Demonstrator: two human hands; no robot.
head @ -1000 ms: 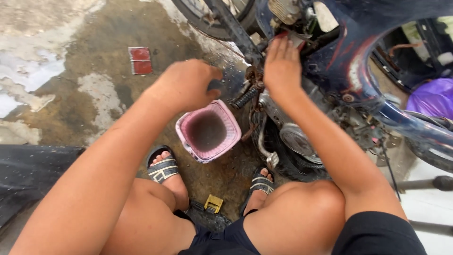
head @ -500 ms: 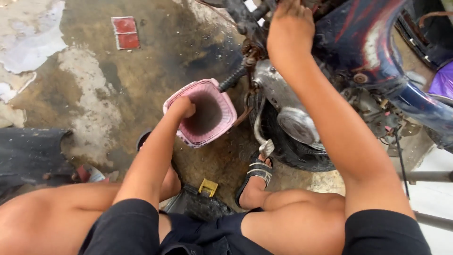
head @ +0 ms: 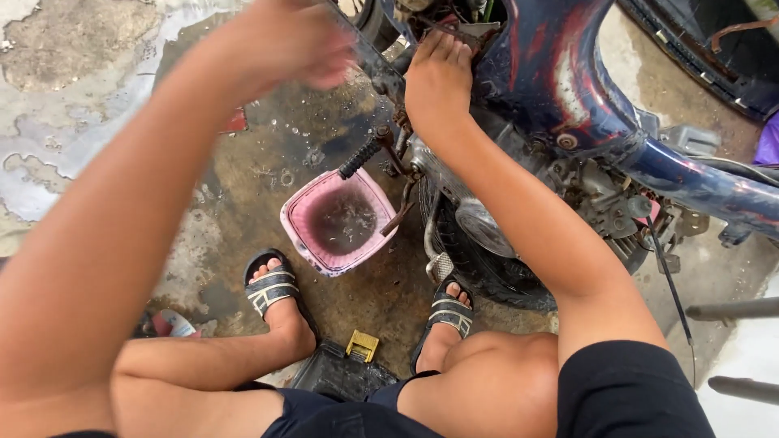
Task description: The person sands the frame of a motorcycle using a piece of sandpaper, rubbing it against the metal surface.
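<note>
Left hand: the left hand (head: 280, 45) is hanging blurred in the air, raised above the wet ground and up-left of the pink tub; how far its fingers are opened I cannot tell; nothing is showing in its grip
Right hand: the right hand (head: 438, 77) is reaching into the frame of the motorcycle (head: 568, 105), palm down, fingers curled partly and pressing on the dark parts there; whether it is pinching anything I cannot tell, since the fingertips are hidden among the metal
Pink tub: the pink tub (head: 337, 221) is sitting on the ground below both hands, nearer the right wrist, mouth facing up; it is holding dark, dirty liquid; its squarish outline is lying with the long axis running from the lower left up to the right, 1 corner pointing toward the engine
Footpeg: a black ribbed footpeg (head: 359, 158) is sticking out just below the right hand, its long axis slanting down-left, its tip over the rim of the tub
Engine: the engine case (head: 483, 227) is lying below the right forearm, just right of the tub
Feet: 2 sandalled feet (head: 276, 292) are resting on the stained ground below the tub, 1 under each arm
Yellow piece: a small yellow piece (head: 362, 345) is lying between the feet, well below both hands
</note>
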